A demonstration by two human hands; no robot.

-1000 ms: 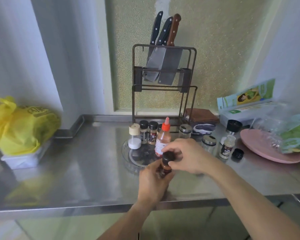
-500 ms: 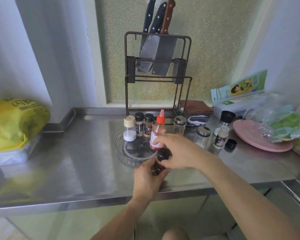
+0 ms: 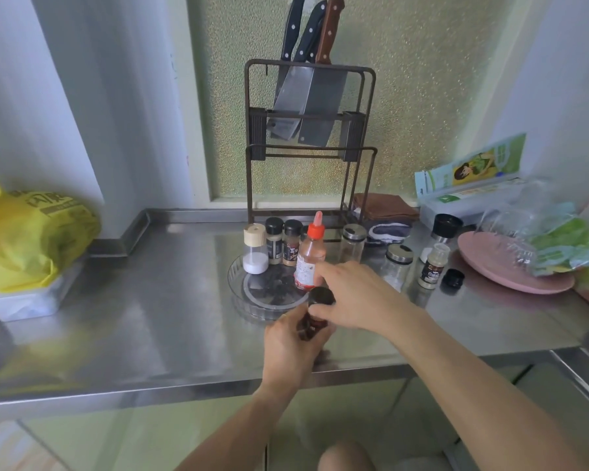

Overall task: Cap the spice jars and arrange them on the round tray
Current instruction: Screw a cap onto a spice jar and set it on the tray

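Observation:
My left hand point(image 3: 291, 345) grips a dark spice jar point(image 3: 309, 325) just in front of the clear round tray point(image 3: 236, 283). My right hand point(image 3: 357, 294) has its fingers closed on the jar's black cap point(image 3: 321, 296), which sits on the jar's top. On the tray stand a salt jar with a wooden lid point(image 3: 255, 248), two black-capped spice jars point(image 3: 274, 240) point(image 3: 292, 242) and a red-capped sauce bottle point(image 3: 309, 255). To the right on the counter are two glass jars with metal lids point(image 3: 352, 242) point(image 3: 398, 265), a capless pepper jar point(image 3: 433, 265), a loose black cap point(image 3: 453, 277) and a black-capped jar point(image 3: 445, 228).
A knife rack point(image 3: 310, 137) with cleavers stands behind the tray. A pink plate point(image 3: 490, 266) under plastic bags lies at the right. A yellow bag point(image 3: 31, 236) on a white tub sits far left. The steel counter's front edge point(image 3: 150, 392) runs just below my hands.
The camera view has shifted slightly. My hands stay together on the dark jar and its cap, with the right fingers turned a little on the cap.

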